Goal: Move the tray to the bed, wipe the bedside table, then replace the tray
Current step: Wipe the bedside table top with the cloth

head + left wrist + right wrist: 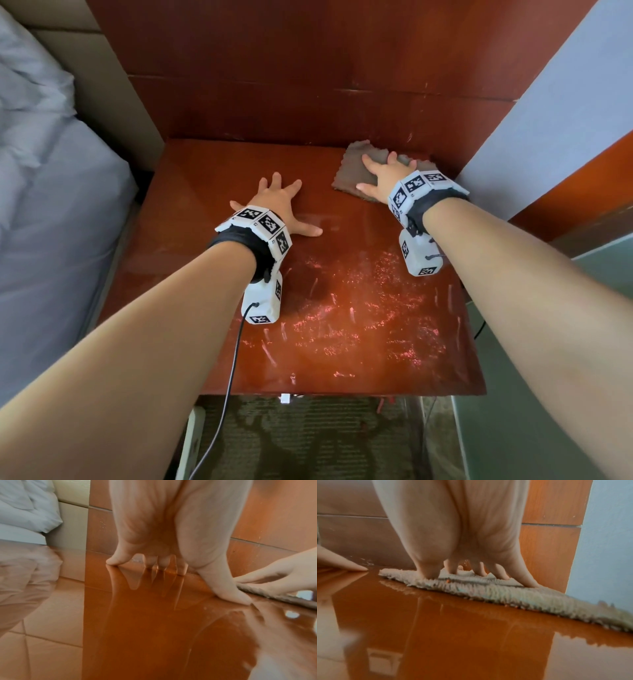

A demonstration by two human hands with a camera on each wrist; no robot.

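Observation:
The glossy red-brown bedside table (342, 325) fills the middle of the head view, its near half streaked and scuffed. A grey-brown cloth (352, 171) lies flat at the table's back right corner. My right hand (385, 174) presses down on it with spread, straight fingers; the right wrist view shows the fingertips (529, 584) planted on the fuzzy cloth (530, 600). My left hand (279, 202) rests flat on the bare tabletop left of the cloth, fingers splayed, holding nothing. In the left wrist view its thumb (229, 593) lies by the cloth's edge (274, 599). No tray is in view.
The bed with white linen (51, 205) lies along the left, a pillow (30, 68) at its head. A wood-panelled wall (308, 68) backs the table and a pale blue wall (548, 120) closes the right side. Carpet (308, 438) and a black cable (229, 377) lie below the front edge.

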